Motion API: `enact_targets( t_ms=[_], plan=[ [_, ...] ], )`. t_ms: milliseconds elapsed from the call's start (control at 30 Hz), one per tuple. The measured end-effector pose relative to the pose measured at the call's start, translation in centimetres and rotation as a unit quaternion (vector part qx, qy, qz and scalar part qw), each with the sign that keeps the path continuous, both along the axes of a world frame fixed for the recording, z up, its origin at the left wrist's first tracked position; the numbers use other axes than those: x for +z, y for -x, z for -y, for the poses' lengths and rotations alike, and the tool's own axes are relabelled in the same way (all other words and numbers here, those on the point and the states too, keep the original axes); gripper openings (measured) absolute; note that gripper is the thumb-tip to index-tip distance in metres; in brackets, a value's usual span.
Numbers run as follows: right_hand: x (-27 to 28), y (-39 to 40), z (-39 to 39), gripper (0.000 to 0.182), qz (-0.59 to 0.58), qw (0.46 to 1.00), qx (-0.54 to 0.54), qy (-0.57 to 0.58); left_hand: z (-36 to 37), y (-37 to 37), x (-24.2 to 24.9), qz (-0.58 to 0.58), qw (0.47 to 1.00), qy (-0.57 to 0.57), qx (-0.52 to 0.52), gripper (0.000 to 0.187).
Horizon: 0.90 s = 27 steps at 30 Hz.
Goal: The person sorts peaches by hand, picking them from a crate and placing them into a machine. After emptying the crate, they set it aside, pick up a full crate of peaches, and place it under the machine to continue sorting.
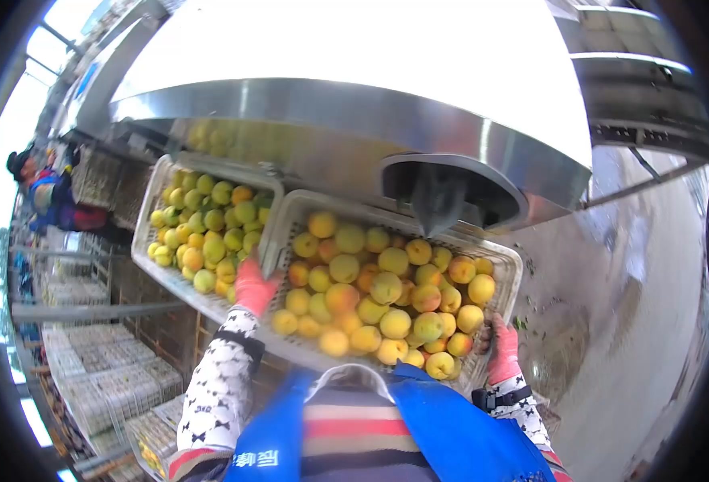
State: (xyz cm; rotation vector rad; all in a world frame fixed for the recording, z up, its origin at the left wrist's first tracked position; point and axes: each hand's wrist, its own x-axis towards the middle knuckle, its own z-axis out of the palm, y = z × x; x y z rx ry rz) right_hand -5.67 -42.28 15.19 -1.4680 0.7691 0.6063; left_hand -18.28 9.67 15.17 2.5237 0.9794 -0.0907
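Observation:
A pale plastic crate [509, 281] full of yellow and orange peach-like fruit [387, 287] is right in front of my body. At its left end, my left hand [256, 287], in a pink glove, is closed on the rim, next to the neighbouring crate; some of its fingers are hidden. My right hand [501, 351], also pink-gloved, grips the crate's right end, its fingers curled at the rim. A second pale crate [155, 217] with greener fruit [210, 221] stands beside the first, to the left.
A large steel machine [322, 100] with a dark spout-like opening [455, 193] stands just beyond the crates. Another person [53, 189] is at the far left. Stacked crates [105, 377] sit at the lower left; wet concrete floor [635, 321] with scattered leaves lies to the right.

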Motion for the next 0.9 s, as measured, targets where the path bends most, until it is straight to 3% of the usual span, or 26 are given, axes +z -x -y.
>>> enact_targets(
  t_ms=[233,300,400,433,467,500,567,600,633,767,867,900],
  plan=[
    [-0.4,0.7,-0.9,0.029,0.012,0.996,-0.027,0.083,-0.5,-0.3,-1.5,0.018,0.996,-0.079,-0.034,0.075],
    [-0.1,0.5,-1.1,0.031,-0.002,0.997,-0.024,0.079,-0.8,0.0,-1.6,0.044,0.997,-0.056,-0.042,0.070],
    [0.1,0.9,-1.9,0.039,0.095,0.982,-0.008,0.164,-0.4,-0.8,-0.4,0.079,0.996,0.005,-0.043,0.066],
    [0.6,1.3,-2.5,0.042,0.239,0.915,0.051,0.320,-0.3,-0.8,-0.5,0.077,0.996,0.003,-0.044,0.066],
    [1.4,1.7,-3.4,0.046,0.367,0.799,0.107,0.464,-0.4,-0.6,-0.6,0.077,0.996,0.001,-0.047,0.066],
    [2.4,2.3,-4.6,0.050,0.469,0.641,0.158,0.588,-0.3,-0.9,-0.1,0.078,0.996,-0.001,-0.052,0.066],
    [5.2,3.9,-7.3,0.058,0.498,0.699,0.158,0.489,0.0,-0.8,0.9,0.061,0.997,0.017,-0.052,0.068],
    [5.8,4.6,-8.5,0.058,0.467,0.765,0.179,0.404,-1.0,-0.1,-0.6,0.066,0.996,0.012,-0.062,0.069],
    [6.5,5.7,-9.9,0.058,0.358,0.835,0.222,0.355,-1.8,0.2,-2.3,0.076,0.995,0.009,-0.067,0.071],
    [3.2,6.0,-14.7,0.066,0.158,0.764,0.390,0.489,-2.1,0.1,-1.2,0.077,0.992,0.069,-0.076,0.074],
    [4.2,6.8,-14.0,0.066,0.211,0.915,0.239,0.249,-2.4,0.1,-1.1,0.060,0.992,0.054,-0.096,0.074],
    [4.2,7.6,-14.2,0.065,0.206,0.966,0.140,0.065,-2.1,0.0,-0.9,0.057,0.992,0.047,-0.100,0.075]
  ],
)
